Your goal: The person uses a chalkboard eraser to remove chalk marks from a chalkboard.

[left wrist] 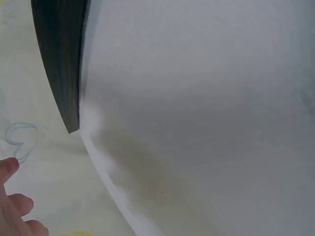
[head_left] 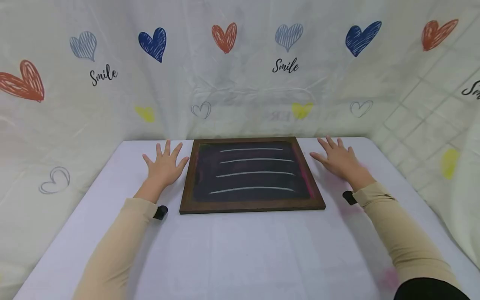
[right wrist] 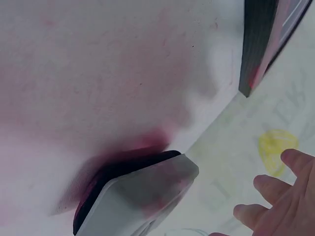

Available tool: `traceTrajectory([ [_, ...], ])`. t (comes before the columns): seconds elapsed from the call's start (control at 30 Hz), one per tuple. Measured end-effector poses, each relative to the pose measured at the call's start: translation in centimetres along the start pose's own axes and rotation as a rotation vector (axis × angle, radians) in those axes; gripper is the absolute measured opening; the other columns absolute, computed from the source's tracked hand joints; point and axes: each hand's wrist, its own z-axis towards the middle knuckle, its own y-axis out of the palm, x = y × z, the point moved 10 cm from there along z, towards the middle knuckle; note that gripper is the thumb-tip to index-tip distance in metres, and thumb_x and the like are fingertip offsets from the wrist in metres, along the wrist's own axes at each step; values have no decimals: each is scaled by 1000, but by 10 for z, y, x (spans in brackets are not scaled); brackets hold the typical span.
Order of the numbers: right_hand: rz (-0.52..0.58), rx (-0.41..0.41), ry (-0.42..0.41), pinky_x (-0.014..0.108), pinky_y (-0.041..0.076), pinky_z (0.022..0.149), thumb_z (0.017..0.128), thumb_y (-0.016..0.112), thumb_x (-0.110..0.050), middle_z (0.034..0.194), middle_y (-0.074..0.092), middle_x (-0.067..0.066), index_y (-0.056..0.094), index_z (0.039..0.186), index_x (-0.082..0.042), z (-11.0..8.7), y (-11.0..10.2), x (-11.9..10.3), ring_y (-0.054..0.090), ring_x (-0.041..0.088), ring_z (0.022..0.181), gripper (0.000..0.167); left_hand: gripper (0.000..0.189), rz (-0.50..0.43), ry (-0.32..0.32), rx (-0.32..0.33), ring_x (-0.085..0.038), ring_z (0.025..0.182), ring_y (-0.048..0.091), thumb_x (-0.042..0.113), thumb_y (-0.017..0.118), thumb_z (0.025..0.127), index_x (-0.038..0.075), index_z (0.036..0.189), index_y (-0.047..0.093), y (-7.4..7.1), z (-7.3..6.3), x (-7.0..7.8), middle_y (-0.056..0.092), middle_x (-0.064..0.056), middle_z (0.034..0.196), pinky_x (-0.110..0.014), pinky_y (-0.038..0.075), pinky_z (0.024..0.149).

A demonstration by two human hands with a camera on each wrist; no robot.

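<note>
A chalkboard [head_left: 252,171] in a brown wooden frame lies on the white table, with several curved white chalk lines across it. My left hand [head_left: 163,166] is left of the board with its fingers spread, the thumb near the frame. Fingers [left wrist: 20,204] of that hand show at the lower left of the left wrist view. To the board's right, my right hand [head_left: 340,160] also has its fingers spread and holds nothing. In the right wrist view, a grey block with a dark pad [right wrist: 142,191], looking like a board eraser, sits near this hand; the head view hides it.
Pink smudges [right wrist: 157,135] mark the white tablecloth [head_left: 240,254] on the right side. Behind the table hangs a pale curtain [head_left: 251,79] printed with hearts and "Smile". A dark rounded thing [head_left: 431,289] shows at the bottom right by the sleeve.
</note>
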Motion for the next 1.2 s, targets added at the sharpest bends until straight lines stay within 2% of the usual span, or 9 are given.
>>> traceTrajectory([
  [0.2,-15,-23,-24,81,10,107,105,35,-65,164,11,33,19,162,-2,-10,2,-1,5,62,146,87,71,15,40,6,-50,153,-4,57,34,107,19,166,22,5,-3,-3,1,-21,170,-81,-5,108],
  [0.43,-15,-59,-55,81,10,108,107,41,-58,164,12,33,19,162,-1,-20,6,0,6,62,146,83,64,-59,216,-94,-44,155,-2,46,41,110,18,165,24,17,-11,4,6,-18,170,-78,-5,111],
  [0.57,-3,-54,-92,80,10,109,107,44,-55,163,16,33,22,161,0,-22,6,2,8,63,145,81,64,-79,279,-122,-43,155,1,47,40,110,18,165,24,21,-14,8,8,-17,171,-77,-2,112],
  [0.7,18,-48,-119,78,12,110,107,48,-52,162,19,33,26,160,0,-24,5,2,11,61,146,78,66,-48,306,-134,-41,156,1,51,39,110,19,165,24,24,-15,12,9,-16,171,-75,0,114],
  [0.93,26,-42,-125,80,17,107,108,51,-43,159,20,38,25,159,5,-32,3,17,14,63,144,75,67,10,367,-174,-40,156,4,49,42,109,18,166,22,30,-16,29,11,-16,170,-75,2,114],
  [1.2,69,-44,-48,78,22,107,108,52,-33,158,14,42,21,157,11,-27,7,48,15,68,140,72,68,48,390,-194,-39,155,9,47,43,109,17,166,21,33,-16,39,10,-15,171,-75,2,114],
])
